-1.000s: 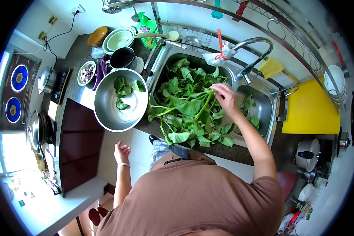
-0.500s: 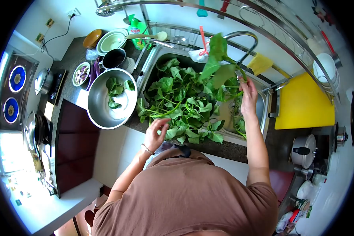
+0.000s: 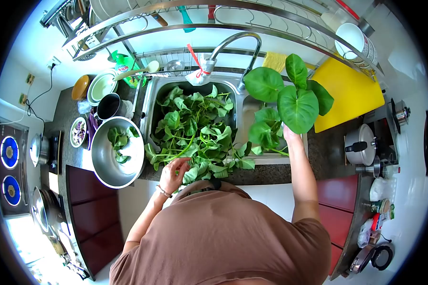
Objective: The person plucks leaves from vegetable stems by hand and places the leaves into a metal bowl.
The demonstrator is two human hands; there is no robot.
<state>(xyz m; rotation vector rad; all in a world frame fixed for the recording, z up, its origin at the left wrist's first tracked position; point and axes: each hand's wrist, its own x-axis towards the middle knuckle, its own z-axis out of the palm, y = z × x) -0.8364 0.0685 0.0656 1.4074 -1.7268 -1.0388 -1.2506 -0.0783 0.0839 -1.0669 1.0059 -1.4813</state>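
My right hand (image 3: 291, 135), mostly covered by leaves, is closed on a stem of leafy greens (image 3: 297, 102) held up over the right side of the sink. Its broad leaves spread above the right basin (image 3: 248, 111). My left hand (image 3: 175, 172) is at the front edge of a large pile of leafy greens (image 3: 190, 123), its fingers bent and close to the leaves; whether they pinch anything is too small to tell. The pile fills the left basin and spills onto the counter edge. Left of it, a steel bowl (image 3: 102, 159) holds a few leaves.
The faucet (image 3: 257, 52) arches behind the sink, below a metal rack (image 3: 176, 26). A yellow cutting board (image 3: 352, 97) lies at the right. A black pot (image 3: 110, 105), stacked bowls (image 3: 102, 88) and a small bowl of purple pieces (image 3: 78, 132) stand at the left.
My right hand has lifted a leafy stem from the pile and moved it right. My left hand has come up from beside the body to the pile's front edge. The view has shifted.
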